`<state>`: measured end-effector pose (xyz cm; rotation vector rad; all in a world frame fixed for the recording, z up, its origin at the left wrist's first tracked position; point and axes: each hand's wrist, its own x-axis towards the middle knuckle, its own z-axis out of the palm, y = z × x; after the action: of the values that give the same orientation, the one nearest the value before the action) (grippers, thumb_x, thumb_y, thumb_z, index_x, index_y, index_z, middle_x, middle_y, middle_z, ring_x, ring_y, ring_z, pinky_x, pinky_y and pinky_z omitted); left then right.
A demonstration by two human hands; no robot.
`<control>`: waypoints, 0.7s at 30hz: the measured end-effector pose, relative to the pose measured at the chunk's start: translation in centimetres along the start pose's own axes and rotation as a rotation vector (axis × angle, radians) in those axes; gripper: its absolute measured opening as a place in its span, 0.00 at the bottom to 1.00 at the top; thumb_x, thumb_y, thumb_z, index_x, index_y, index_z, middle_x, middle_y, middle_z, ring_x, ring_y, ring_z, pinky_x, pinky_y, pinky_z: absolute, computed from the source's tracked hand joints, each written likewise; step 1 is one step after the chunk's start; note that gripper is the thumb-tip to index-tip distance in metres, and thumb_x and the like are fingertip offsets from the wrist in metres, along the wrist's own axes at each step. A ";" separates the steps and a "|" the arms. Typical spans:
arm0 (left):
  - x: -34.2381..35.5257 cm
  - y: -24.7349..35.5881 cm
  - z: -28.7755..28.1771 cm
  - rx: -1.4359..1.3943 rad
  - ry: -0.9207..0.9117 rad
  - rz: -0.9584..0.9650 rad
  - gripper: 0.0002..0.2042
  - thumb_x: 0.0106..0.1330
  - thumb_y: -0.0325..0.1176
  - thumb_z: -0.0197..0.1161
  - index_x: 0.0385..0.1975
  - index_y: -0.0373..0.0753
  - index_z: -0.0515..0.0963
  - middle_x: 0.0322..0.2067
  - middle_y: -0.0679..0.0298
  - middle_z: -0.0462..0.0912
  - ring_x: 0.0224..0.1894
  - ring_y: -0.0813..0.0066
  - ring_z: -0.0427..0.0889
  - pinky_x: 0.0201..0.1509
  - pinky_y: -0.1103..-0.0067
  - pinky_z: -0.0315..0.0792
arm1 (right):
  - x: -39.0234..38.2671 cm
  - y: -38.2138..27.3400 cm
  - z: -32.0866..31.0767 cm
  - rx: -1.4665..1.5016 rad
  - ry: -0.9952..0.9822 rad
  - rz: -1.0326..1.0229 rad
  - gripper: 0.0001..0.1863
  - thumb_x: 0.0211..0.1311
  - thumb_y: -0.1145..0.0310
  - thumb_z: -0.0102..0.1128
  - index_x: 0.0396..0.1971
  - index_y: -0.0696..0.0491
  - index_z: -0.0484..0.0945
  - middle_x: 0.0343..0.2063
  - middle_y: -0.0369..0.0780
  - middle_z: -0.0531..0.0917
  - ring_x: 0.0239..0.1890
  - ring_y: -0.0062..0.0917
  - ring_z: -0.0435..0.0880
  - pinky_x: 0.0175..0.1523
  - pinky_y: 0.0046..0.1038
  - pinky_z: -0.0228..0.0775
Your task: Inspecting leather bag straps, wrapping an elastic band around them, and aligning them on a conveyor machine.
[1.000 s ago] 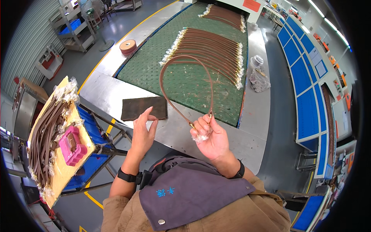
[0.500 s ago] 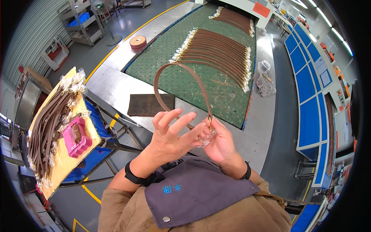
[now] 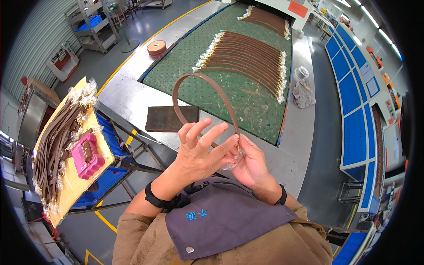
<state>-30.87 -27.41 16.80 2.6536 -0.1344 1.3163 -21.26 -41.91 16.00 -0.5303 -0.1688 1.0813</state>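
Hands meet just above the grey apron (image 3: 221, 223) at chest height. The left hand (image 3: 201, 152) is spread, its fingers fanned and lifted, the palm edge lying against the right hand (image 3: 249, 161). The right hand pinches the two ends of a brown belt strap (image 3: 201, 79), together with what looks like a bit of clear plastic wrap (image 3: 234, 161), though the left hand hides part of that grip. From the pinch the strap rises in a tall loop over the metal table edge (image 3: 128, 99). A dark flat pad (image 3: 170, 118) lies on that metal surface just beyond the loop. To the left, a board (image 3: 73, 176) carries a bundle of straps and a pink holder (image 3: 86, 154). Farther off, the green conveyor mat (image 3: 185, 73) bears a row of wrapped-end straps (image 3: 247, 59).
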 end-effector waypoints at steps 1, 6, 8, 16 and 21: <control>0.0 0.0 0.0 0.004 -0.006 0.002 0.19 0.59 0.53 0.66 0.48 0.56 0.83 0.60 0.69 0.69 0.64 0.61 0.61 0.61 0.64 0.58 | 0.0 0.0 0.0 0.001 0.000 0.000 0.13 0.79 0.61 0.42 0.39 0.53 0.72 0.29 0.32 0.71 0.32 0.19 0.70 0.40 0.24 0.65; -0.2 0.0 0.1 -0.004 -0.016 0.000 0.19 0.60 0.53 0.65 0.49 0.56 0.82 0.60 0.69 0.69 0.64 0.61 0.61 0.62 0.64 0.57 | -0.2 0.1 0.0 -0.014 0.007 0.001 0.12 0.79 0.62 0.43 0.39 0.52 0.72 0.29 0.31 0.71 0.32 0.17 0.70 0.39 0.24 0.65; -0.2 0.1 0.1 -0.007 -0.021 0.001 0.19 0.60 0.53 0.64 0.49 0.56 0.82 0.60 0.69 0.69 0.64 0.61 0.61 0.62 0.64 0.57 | -0.3 0.1 0.1 -0.020 0.006 -0.004 0.12 0.79 0.62 0.43 0.40 0.52 0.72 0.29 0.32 0.71 0.32 0.17 0.70 0.39 0.24 0.65; 0.0 -0.1 -0.7 -0.103 -0.030 0.089 0.22 0.63 0.59 0.60 0.47 0.52 0.85 0.57 0.61 0.67 0.62 0.56 0.62 0.60 0.61 0.61 | -0.2 0.1 0.2 -0.133 0.148 0.004 0.12 0.77 0.61 0.45 0.38 0.53 0.71 0.27 0.32 0.70 0.32 0.19 0.70 0.42 0.27 0.68; -2.7 -3.5 -1.0 -0.137 0.148 -0.260 0.13 0.66 0.36 0.61 0.47 0.40 0.82 0.54 0.54 0.69 0.56 0.55 0.69 0.58 0.63 0.65 | 0.3 0.1 -2.5 0.147 -0.090 -0.026 0.13 0.76 0.58 0.47 0.32 0.50 0.69 0.23 0.32 0.68 0.30 0.23 0.69 0.44 0.34 0.65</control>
<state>-32.73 -23.74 14.88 2.3559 0.1313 1.3567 -20.18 -42.42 13.73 -0.3466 -0.1726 1.0838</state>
